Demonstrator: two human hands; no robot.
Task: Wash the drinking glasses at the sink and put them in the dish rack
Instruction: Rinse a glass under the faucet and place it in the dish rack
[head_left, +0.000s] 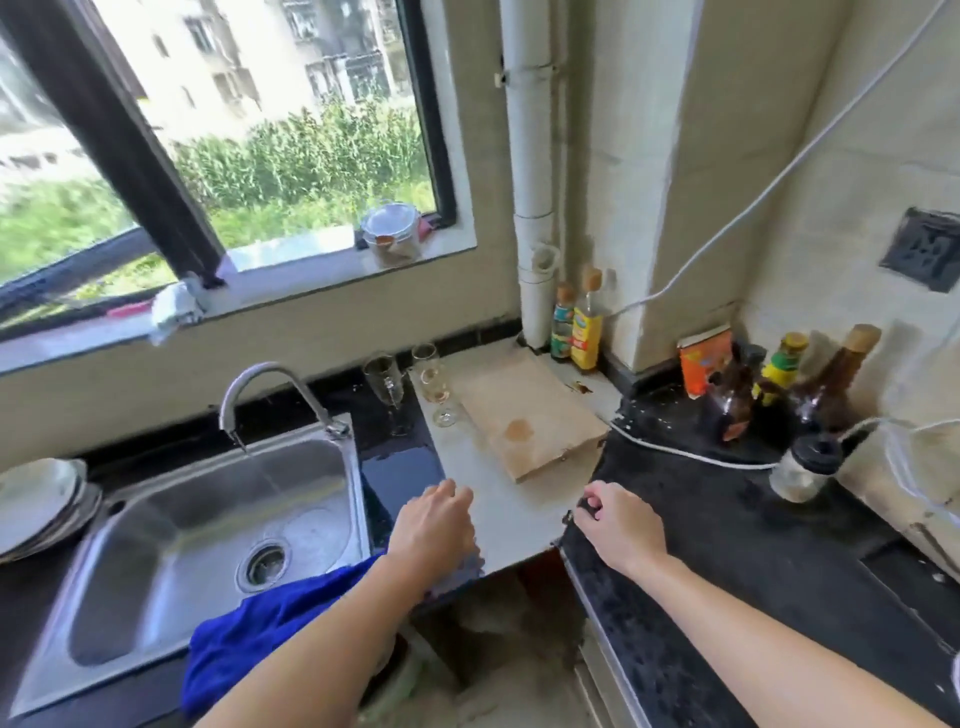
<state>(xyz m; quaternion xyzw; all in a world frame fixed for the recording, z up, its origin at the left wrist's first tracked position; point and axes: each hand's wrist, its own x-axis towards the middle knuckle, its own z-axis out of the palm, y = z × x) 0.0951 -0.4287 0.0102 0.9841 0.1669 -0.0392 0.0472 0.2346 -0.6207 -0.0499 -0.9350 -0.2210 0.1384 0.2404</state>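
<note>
Two stemmed drinking glasses stand behind the sink's right end: one glass (385, 384) on the black counter, the other glass (435, 384) on the pale slab beside it. The steel sink (156, 540) lies at the left with its curved tap (270, 387) over the basin; no water runs. My left hand (436, 525) rests palm down on the pale slab's front, holding nothing. My right hand (618, 522) lies with curled fingers on the edge of the black counter. Both hands are well in front of the glasses. No dish rack is in view.
A wooden cutting board (530, 415) lies right of the glasses. A blue cloth (260, 629) hangs over the sink's front edge. Stacked plates (41, 506) sit at the far left. Bottles (576, 327), a box (704, 361), brown bottles (826, 384), a small jar (802, 470) and a white cable (691, 454) crowd the right counter.
</note>
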